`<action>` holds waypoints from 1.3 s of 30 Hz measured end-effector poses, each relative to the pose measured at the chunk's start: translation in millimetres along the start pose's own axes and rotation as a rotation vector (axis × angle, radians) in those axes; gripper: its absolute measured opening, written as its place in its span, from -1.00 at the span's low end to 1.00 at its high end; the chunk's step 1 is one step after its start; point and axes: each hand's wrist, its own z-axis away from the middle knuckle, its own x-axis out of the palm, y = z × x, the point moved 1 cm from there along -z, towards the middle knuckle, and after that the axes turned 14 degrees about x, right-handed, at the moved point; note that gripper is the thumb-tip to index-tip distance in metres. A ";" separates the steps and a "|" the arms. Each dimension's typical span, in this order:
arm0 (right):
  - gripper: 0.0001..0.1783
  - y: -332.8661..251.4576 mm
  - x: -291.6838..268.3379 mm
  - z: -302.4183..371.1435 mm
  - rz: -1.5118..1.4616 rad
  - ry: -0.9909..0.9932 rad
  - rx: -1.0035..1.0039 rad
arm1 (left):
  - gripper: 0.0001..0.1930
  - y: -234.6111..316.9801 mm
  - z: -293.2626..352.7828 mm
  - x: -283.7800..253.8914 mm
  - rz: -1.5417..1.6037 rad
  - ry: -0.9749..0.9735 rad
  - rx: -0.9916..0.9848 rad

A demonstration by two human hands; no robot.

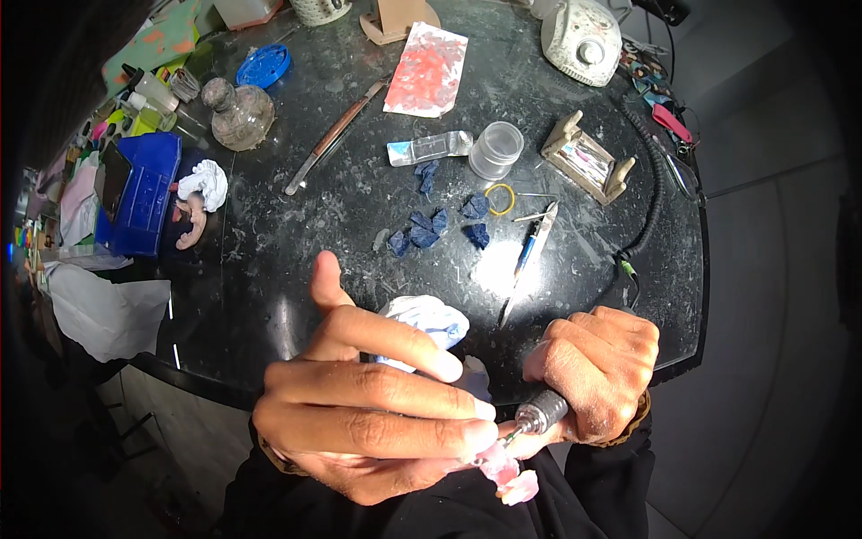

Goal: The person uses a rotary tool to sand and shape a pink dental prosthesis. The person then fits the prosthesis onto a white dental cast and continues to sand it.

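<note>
In my right hand is a dark rotary handpiece, its fingers wrapped around the body. The thin metal bit points left and down, against or just beside a small irregular pink piece. My left hand steadies that piece at its lower fingertips, one digit sticking up away from it. The pink piece looks like shaped dental acrylic; my fingers cover part of it. A crumpled white tissue with blue marks lies just beyond my left fingers.
Dark blue scraps, a slim knife-like tool and a clear jar lie mid-table. A blue box and round glass bottle stand left. At right are a tool holder, a white control unit and a coiled cord.
</note>
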 end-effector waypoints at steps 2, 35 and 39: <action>-0.39 1.0 0.5 0.3 -0.002 -0.012 -0.008 | -0.88 0.0 1.2 -0.2 0.000 0.010 -0.006; -0.33 1.4 -0.9 0.6 -0.012 -0.018 0.014 | -0.95 -2.3 0.2 -1.1 -0.001 -0.014 0.030; -0.34 2.9 0.5 1.1 -0.016 -0.006 0.002 | -0.94 -3.3 1.9 -1.0 0.021 -0.030 0.030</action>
